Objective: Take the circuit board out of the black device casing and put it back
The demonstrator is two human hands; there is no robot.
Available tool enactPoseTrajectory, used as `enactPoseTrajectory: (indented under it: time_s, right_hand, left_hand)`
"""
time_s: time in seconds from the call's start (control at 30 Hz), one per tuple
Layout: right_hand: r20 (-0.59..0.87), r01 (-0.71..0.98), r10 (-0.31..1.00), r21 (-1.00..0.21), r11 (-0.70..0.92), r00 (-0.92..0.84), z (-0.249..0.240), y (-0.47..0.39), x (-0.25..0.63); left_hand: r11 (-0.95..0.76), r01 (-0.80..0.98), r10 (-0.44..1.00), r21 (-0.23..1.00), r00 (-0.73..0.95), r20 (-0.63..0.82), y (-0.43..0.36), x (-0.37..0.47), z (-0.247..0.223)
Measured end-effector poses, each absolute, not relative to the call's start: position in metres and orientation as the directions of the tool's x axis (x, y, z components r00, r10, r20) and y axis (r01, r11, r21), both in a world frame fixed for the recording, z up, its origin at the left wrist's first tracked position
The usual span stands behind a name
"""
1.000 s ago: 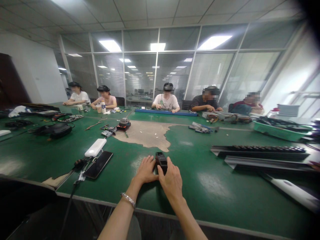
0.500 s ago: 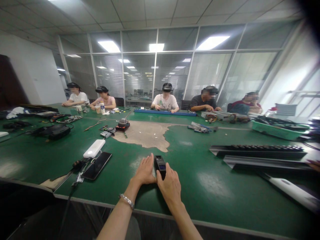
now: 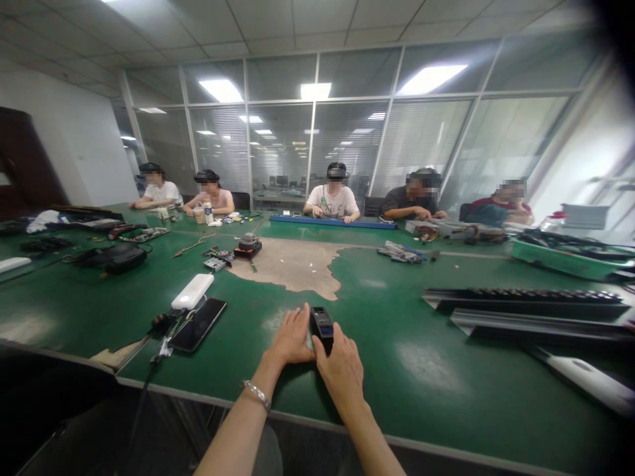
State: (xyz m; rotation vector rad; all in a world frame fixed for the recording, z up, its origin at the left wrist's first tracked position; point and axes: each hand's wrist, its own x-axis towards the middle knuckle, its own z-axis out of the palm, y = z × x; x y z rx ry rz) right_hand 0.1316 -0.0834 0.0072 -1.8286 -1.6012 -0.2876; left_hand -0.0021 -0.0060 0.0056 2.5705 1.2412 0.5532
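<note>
On the green table [image 3: 387,390] in front of me lies a small black rectangular device [image 3: 322,325] with a dark bluish panel near its front end. My right hand [image 3: 343,370] is closed around its near end, thumb on the left side and fingers along the right. My left hand [image 3: 290,338] rests just left of it, fingers stretched out, the thumb pointing at my right thumb. Whether the left fingertips touch the device I cannot tell. Its near end is partly hidden by my right hand.
Left of my hands lie a dark phone [image 3: 198,325], a white power bank [image 3: 193,291] and cables. To the right are black metal rails [image 3: 526,320], a white-handled tool [image 3: 585,377] and a green basket [image 3: 565,260]. Several people sit across the table, one behind a blue bar [image 3: 332,221].
The whole view has shifted slightly, so everything appears a little further right. My hands and the black device keep the same arrangement.
</note>
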Motion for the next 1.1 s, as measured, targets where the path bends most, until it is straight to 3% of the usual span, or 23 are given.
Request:
enactPoseTrajectory:
  time_s: [0.23,0.6,0.87,1.1]
  right_hand:
    - [0.551,0.929,0.802,-0.371,-0.012,0.231,0.008,-0.081,0.133]
    - [0.586,0.842,0.723,-0.54,0.009,0.368,0.037,-0.077,0.159]
    - [0.528,0.876,0.738,-0.449,-0.178,0.421,0.015,-0.084,0.213]
    - [0.524,0.897,0.75,-0.387,-0.211,0.403,-0.003,-0.09,0.219]
  left_hand:
    - [-0.609,0.691,0.792,0.39,0.559,0.246,-0.01,-0.002,0.011]
    - [-0.563,0.718,0.821,0.409,0.541,0.181,-0.008,-0.002,0.015]
    - [-0.571,0.732,0.818,0.373,0.547,0.178,-0.009,0.0,0.017]
    - [-0.559,0.753,0.824,0.346,0.552,0.128,-0.009,0.0,0.022]
